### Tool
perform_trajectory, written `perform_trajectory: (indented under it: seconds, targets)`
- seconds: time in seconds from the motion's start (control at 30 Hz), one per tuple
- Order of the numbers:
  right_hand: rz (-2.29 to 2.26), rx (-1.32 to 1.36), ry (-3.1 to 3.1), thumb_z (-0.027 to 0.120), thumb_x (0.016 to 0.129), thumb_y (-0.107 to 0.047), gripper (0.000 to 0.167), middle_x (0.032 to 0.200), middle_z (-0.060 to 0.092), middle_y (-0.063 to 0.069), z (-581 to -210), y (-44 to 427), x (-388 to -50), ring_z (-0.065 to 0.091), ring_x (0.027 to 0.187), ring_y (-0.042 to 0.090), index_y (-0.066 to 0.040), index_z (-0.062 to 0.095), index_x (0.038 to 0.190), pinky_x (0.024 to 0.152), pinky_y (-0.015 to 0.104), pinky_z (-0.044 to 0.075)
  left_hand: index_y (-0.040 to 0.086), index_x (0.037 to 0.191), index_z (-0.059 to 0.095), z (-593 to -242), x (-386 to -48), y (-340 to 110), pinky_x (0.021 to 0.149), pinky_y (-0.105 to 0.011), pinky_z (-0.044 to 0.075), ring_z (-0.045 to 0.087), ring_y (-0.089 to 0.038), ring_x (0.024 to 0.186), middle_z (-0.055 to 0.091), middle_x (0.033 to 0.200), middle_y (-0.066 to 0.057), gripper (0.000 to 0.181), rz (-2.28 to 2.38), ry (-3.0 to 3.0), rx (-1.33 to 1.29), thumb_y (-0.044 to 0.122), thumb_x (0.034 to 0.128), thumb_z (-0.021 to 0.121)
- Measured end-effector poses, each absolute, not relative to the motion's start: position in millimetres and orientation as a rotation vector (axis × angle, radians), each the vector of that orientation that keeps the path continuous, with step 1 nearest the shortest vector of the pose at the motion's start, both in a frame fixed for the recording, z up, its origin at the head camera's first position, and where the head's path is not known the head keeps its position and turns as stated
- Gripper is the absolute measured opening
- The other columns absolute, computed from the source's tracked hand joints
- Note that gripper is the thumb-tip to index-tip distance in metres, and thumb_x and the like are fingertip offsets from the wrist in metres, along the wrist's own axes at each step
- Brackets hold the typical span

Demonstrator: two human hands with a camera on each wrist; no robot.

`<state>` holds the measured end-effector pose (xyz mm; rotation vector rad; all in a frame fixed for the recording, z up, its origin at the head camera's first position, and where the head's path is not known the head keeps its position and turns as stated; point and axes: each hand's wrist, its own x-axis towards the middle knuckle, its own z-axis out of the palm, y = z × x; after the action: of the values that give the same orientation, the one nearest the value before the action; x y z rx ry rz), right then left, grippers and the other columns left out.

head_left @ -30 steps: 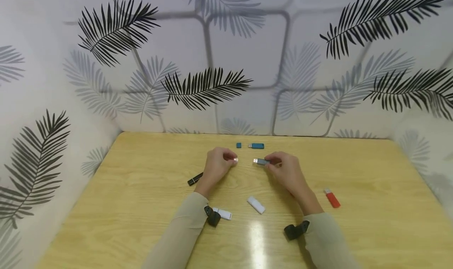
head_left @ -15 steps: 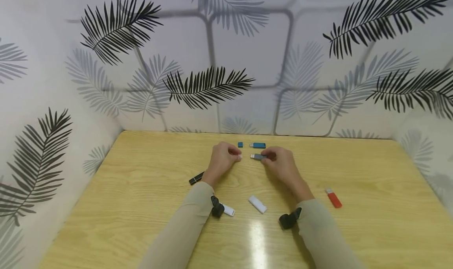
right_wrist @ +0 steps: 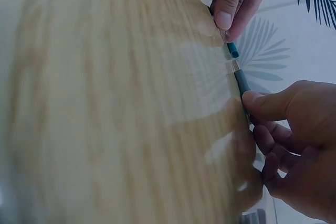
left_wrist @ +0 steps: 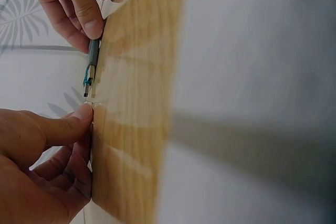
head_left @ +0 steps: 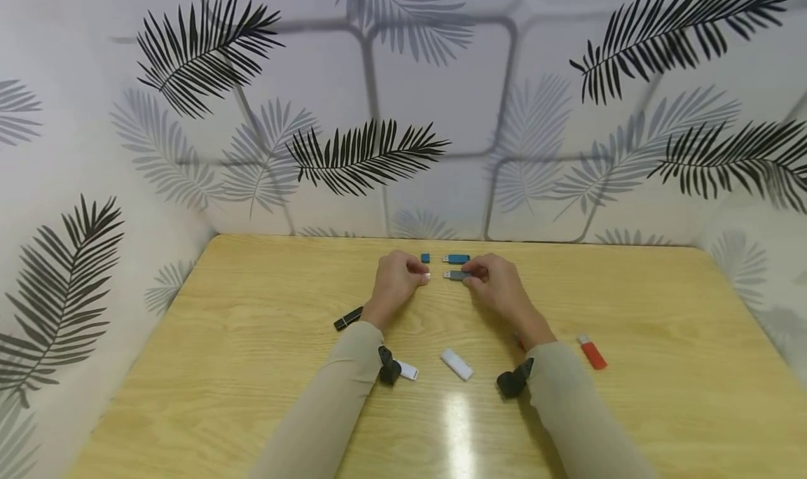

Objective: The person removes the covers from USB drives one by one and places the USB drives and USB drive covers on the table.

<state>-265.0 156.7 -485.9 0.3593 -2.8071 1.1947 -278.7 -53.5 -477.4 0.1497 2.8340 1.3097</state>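
My left hand (head_left: 395, 283) pinches a small pale cap (head_left: 426, 276) between thumb and fingertips, mostly hidden by them. Across a small gap, my right hand (head_left: 501, 286) holds a grey USB stick (head_left: 455, 276) by its rear end, its metal plug pointing left toward the cap. Both hands are low at the table. Just behind them lie a blue cap (head_left: 425, 258) and a blue USB stick (head_left: 456, 259), apart and in line. In the right wrist view the thumb presses on the grey stick (right_wrist: 241, 81), and the blue cap (right_wrist: 232, 50) shows beyond its plug.
A black USB stick (head_left: 349, 318) lies beside my left wrist. Two white sticks (head_left: 457, 364) lie nearer, one partly behind the left wrist camera (head_left: 389, 367). A red USB stick (head_left: 592, 353) lies right; a red piece (head_left: 520, 342) peeks out by my right wrist. The patterned wall borders the table's back.
Both hands have moved farther back on the table and closer together. The grey stick now sits just in front of the blue one. A red piece has come into view beside my right wrist.
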Motion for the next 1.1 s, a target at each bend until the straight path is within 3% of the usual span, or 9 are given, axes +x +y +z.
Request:
perform_trajectory:
  seconds: [0.4, 0.7, 1.1]
  targets:
    - [1.225, 0.361, -2.815, 0.073, 0.095, -0.002, 0.016, 0.108, 0.071, 0.017, -491, 158, -271, 0.067, 0.095, 0.031, 0.002, 0.074, 0.110, 0.084, 0.046, 0.055, 0.005, 0.098, 0.081, -476, -281, -56, 0.088, -0.040, 0.057, 0.071, -0.026, 0.098, 0.077, 0.099, -0.008, 0.008, 1.300, 2.844, 0.215, 0.007, 0.0908, 0.079]
    - [1.294, 0.347, -2.764, 0.074, 0.093, -0.002, 0.024, 0.105, 0.069, 0.018, -489, 161, -266, 0.067, 0.094, 0.031, 0.003, 0.072, 0.117, 0.085, 0.046, 0.055, 0.002, 0.107, 0.079, -479, -281, -56, 0.080, -0.037, 0.058, 0.070, -0.023, 0.088, 0.076, 0.094, -0.008, 0.017, 1.343, 2.823, 0.261, 0.005, 0.0905, 0.079]
    - [1.447, 0.324, -2.649, 0.069, 0.098, -0.006, 0.026, 0.114, 0.068, 0.016, -489, 170, -251, 0.065, 0.102, 0.031, 0.001, 0.069, 0.124, 0.088, 0.043, 0.055, 0.000, 0.116, 0.074, -465, -263, -72, 0.085, -0.041, 0.057, 0.068, -0.026, 0.091, 0.072, 0.097, -0.011, 0.022, 1.430, 2.709, 0.313, 0.005, 0.0947, 0.073]
